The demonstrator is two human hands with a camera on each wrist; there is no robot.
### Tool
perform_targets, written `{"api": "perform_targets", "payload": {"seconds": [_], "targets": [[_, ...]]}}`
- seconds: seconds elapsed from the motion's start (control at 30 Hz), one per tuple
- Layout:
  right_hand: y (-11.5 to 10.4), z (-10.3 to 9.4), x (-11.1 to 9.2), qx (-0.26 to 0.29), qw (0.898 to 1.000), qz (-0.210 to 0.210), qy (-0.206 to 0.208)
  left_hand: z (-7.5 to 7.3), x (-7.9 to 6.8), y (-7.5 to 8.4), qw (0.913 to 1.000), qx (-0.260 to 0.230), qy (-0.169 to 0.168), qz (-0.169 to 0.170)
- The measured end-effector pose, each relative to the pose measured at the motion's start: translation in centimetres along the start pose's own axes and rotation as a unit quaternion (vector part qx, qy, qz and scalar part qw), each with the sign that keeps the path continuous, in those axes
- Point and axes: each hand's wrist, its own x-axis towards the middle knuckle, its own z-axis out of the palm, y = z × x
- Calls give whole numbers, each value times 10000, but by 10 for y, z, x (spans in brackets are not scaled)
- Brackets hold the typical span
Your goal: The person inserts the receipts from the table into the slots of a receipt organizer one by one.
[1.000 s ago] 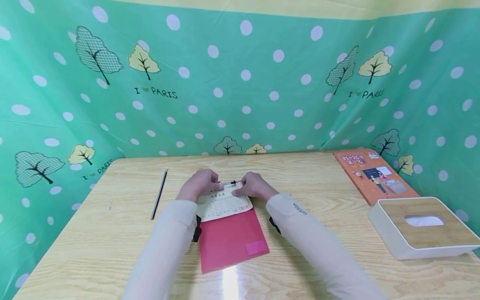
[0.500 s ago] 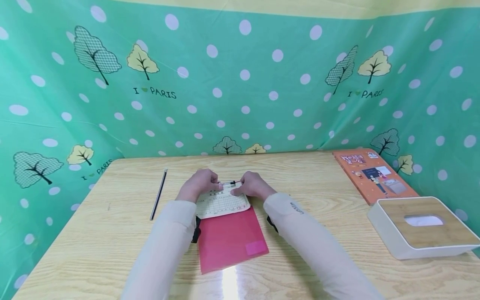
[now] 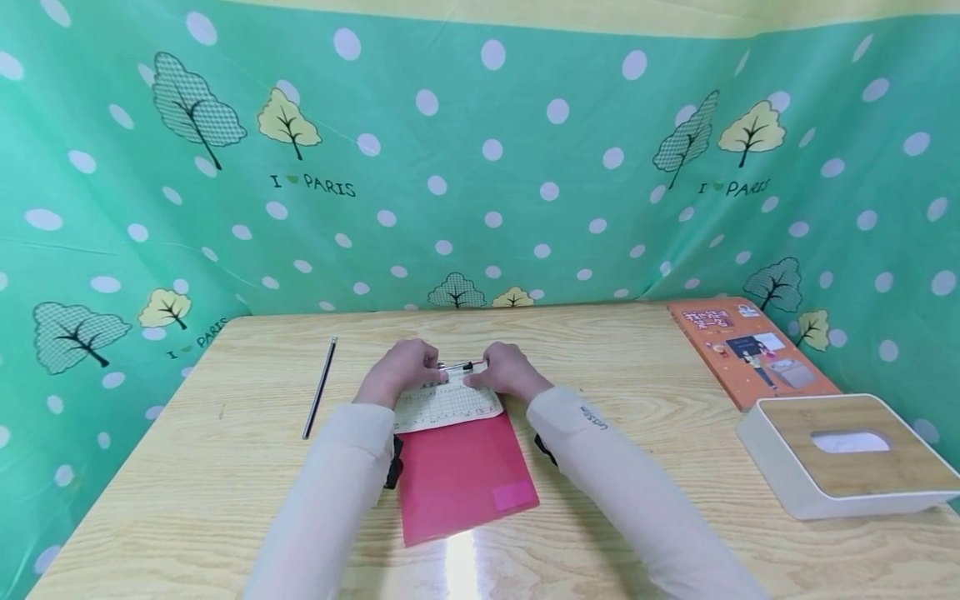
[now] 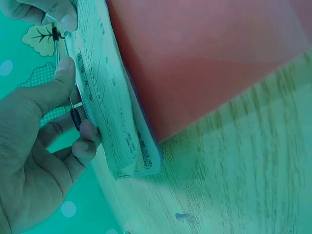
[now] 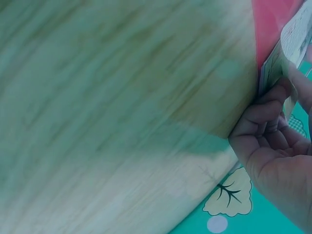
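Sheets of printed paper (image 3: 450,402) with a grid lie over the upper part of a pink-red folder (image 3: 465,475). Along the top edge runs a thin metal bar (image 4: 57,48) with black ends, which looks like the folder's clip. My left hand (image 3: 401,372) pinches the top left edge of the sheets beside the bar, its thumb in front and fingers behind. At the top right, my right hand (image 3: 510,372) pinches the sheets; in the right wrist view a page bends under its thumb. Whether the bar grips the paper cannot be seen.
A dark pencil (image 3: 320,387) lies left of the folder on the wooden table (image 3: 247,467). To the right are an orange book (image 3: 750,350) and a white tissue box (image 3: 847,450) with a wooden top. A green patterned curtain (image 3: 487,167) hangs behind.
The lower edge of the sheets has shifted slightly up, baring a little more of the folder. Both hands stay nearly in place at the top edge.
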Motion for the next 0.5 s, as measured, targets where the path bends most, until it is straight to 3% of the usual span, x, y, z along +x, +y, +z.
{"api": "perform_targets", "payload": {"seconds": [0.27, 0.5], "targets": [[-1, -2, 2, 111, 9998, 150, -10, -2, -2, 1, 9998, 59, 29, 209], [-2, -2, 5, 51, 9996, 265, -23, 1, 1, 0, 9999, 144, 21, 17]]}}
